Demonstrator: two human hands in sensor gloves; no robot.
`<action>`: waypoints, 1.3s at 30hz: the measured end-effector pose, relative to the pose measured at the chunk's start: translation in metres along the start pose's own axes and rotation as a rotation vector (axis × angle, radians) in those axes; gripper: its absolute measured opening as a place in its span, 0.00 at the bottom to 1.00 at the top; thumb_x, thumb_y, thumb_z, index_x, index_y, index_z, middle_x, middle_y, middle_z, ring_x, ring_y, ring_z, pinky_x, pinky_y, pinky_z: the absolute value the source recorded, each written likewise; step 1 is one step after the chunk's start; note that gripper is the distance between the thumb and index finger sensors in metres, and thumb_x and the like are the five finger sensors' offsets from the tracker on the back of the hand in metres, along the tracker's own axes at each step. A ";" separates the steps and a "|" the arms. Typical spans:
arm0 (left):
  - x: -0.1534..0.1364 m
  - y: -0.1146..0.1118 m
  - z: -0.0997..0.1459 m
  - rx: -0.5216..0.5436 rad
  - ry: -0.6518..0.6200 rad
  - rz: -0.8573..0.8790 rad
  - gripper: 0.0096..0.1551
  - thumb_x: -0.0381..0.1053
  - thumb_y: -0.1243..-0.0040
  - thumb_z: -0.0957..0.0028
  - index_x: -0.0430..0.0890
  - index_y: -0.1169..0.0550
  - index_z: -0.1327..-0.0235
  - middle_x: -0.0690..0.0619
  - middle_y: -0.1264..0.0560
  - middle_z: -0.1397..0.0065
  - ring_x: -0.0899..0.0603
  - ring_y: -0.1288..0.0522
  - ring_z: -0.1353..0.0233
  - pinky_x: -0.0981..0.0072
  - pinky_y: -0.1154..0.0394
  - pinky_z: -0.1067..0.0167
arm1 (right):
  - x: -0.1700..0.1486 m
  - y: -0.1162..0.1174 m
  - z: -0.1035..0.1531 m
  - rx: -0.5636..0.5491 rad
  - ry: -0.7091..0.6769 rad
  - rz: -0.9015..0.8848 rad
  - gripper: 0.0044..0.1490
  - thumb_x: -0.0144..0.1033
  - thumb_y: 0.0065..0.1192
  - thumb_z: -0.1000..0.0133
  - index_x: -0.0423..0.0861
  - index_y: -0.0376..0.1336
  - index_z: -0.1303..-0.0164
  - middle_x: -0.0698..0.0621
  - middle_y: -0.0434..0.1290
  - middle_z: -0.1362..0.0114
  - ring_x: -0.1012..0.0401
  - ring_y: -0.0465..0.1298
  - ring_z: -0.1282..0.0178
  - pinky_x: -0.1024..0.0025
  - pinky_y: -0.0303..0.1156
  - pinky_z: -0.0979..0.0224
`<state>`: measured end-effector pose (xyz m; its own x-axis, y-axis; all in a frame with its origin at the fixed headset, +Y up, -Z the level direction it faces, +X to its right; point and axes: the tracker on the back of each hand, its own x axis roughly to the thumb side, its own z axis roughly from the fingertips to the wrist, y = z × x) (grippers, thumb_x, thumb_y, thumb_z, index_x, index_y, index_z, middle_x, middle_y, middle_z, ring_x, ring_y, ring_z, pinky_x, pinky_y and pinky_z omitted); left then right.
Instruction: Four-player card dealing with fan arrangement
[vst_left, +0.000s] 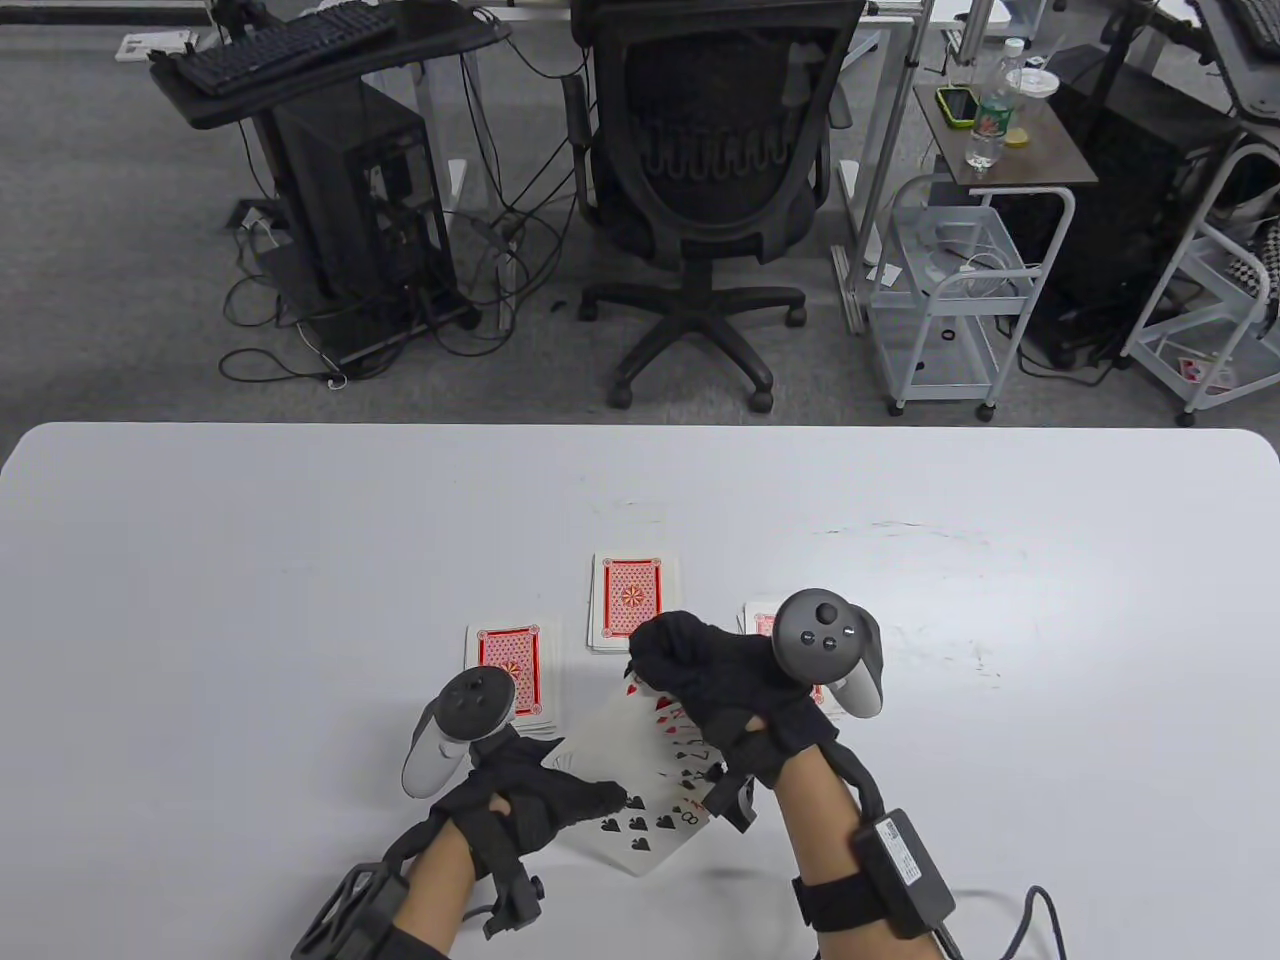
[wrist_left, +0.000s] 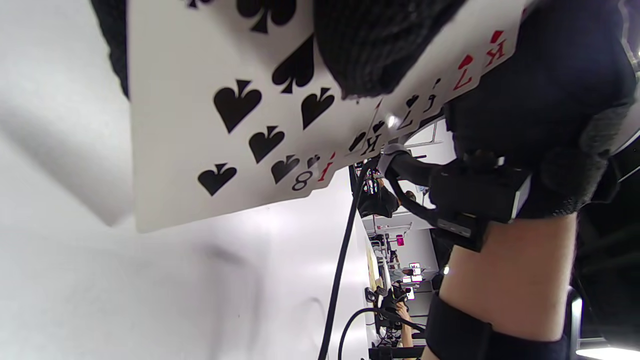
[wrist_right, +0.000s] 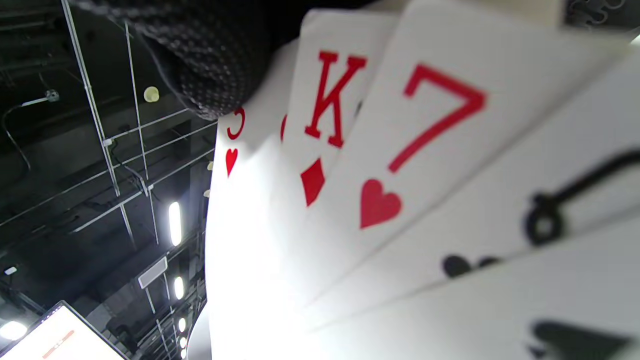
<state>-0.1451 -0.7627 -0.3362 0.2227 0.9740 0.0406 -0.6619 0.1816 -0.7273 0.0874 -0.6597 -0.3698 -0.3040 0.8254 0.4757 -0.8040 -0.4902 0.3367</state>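
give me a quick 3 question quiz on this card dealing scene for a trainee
1. True or false: the fanned cards between the hands lie face down.
2. How many face-down piles are at least partly visible on the table beyond the hands?
A. one
B. three
C. five
3. Fill in: the front card of the fan, near the left hand, is the eight of ____.

Key
1. False: their faces show, among them a red king and a seven of hearts.
2. B: the left pile, the middle pile and the right pile, the last mostly hidden behind the right hand.
3. Spades.
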 end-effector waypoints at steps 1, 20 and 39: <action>-0.001 0.001 0.001 0.007 0.002 0.015 0.33 0.44 0.35 0.45 0.60 0.32 0.26 0.53 0.24 0.26 0.35 0.18 0.33 0.42 0.19 0.43 | -0.002 0.000 0.000 -0.001 0.002 -0.012 0.25 0.38 0.63 0.41 0.44 0.65 0.36 0.45 0.78 0.42 0.51 0.87 0.50 0.42 0.71 0.37; -0.010 0.014 0.011 0.283 -0.103 0.373 0.33 0.43 0.36 0.43 0.63 0.34 0.27 0.60 0.27 0.24 0.35 0.23 0.28 0.42 0.18 0.42 | -0.008 0.014 0.013 -0.303 0.110 0.171 0.30 0.37 0.73 0.46 0.45 0.65 0.34 0.48 0.76 0.42 0.53 0.84 0.51 0.38 0.69 0.37; -0.012 0.016 0.017 0.372 -0.080 0.480 0.33 0.43 0.37 0.43 0.61 0.35 0.26 0.59 0.27 0.25 0.35 0.21 0.30 0.42 0.17 0.44 | 0.005 0.032 0.015 -0.273 -0.161 0.462 0.37 0.39 0.70 0.42 0.51 0.59 0.23 0.35 0.62 0.23 0.37 0.71 0.26 0.29 0.63 0.34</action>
<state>-0.1705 -0.7695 -0.3362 -0.2078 0.9632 -0.1703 -0.8837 -0.2595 -0.3895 0.0678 -0.6752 -0.3445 -0.5913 0.4780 0.6495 -0.7154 -0.6827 -0.1488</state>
